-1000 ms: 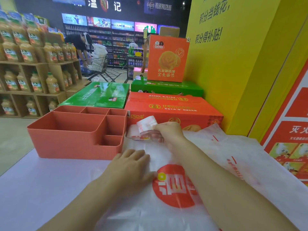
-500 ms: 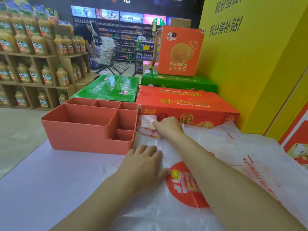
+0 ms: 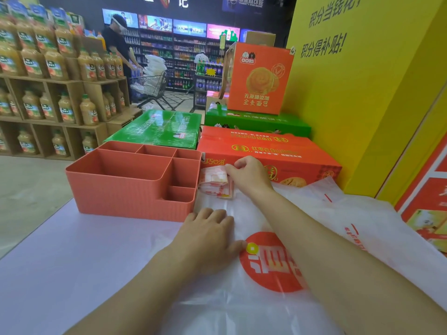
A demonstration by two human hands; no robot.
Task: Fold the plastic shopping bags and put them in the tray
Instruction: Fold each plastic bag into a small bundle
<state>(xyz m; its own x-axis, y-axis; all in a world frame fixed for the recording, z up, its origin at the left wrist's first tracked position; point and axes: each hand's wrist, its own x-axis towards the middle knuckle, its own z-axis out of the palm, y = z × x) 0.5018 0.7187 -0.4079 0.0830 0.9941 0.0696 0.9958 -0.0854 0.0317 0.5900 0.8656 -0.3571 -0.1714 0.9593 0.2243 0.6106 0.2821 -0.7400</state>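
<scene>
Inspector: Report the position of the folded bag (image 3: pixel 214 182).

Operator: It lies on the far edge of the flat bag (image 3: pixel 266 308), just beside the right wall of the tray (image 3: pixel 130 194). Whether it touches that wall cannot be determined. It is outside the tray, with the orange carton (image 3: pixel 271 151) behind it.

Inspector: Hand states?

Operator: The right hand (image 3: pixel 250 175) is at the right end of the folded bag, fingers curled, pinching its upper layer. The left hand (image 3: pixel 208 234) lies palm down with fingers straight and together, pressing the flat bag onto the table (image 3: pixel 63 262). It sits nearer the person than the folded bag, close to the tray's near right corner, thumb beside the red round logo.

Inspector: Deviation from one second ago?

Operator: One second ago, a rolled end of the folded bag stood raised above the right hand's knuckles. It has since been lowered, and the bundle now lies flatter against the surface. The left hand has stayed flat on the same area of the flat bag. All tray compartments remain without bags.
</scene>
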